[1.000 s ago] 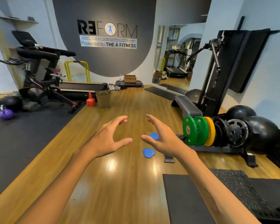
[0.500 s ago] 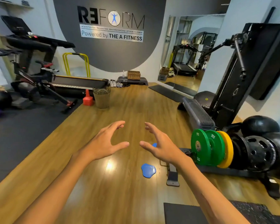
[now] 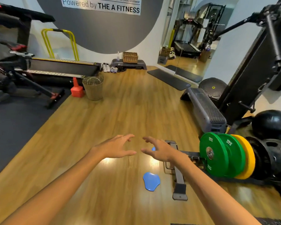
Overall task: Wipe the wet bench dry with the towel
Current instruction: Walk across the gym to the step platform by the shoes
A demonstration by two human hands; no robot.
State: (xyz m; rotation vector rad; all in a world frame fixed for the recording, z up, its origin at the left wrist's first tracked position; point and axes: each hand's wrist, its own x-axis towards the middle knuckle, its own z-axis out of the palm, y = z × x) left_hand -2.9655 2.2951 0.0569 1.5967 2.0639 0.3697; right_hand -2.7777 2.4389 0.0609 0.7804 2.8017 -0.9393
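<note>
Walking deeper into gym: view has advanced since a second ago, weight plates (image 3: 217, 153) now nearer, just right of right grip (image 3: 157, 150). Left grip (image 3: 117, 147) alongside; both grips still raised, fingers spread, empty. Blue pad (image 3: 151, 181) on floor below right grip. Towel not visible; wet surface not identifiable. Judgement: wiping not begun, towel must be found first.

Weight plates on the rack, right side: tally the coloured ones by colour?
Green plates: 2
Yellow plate: 1
Total coloured: 3
Black plates sit behind them; their count cannot be told.
</note>
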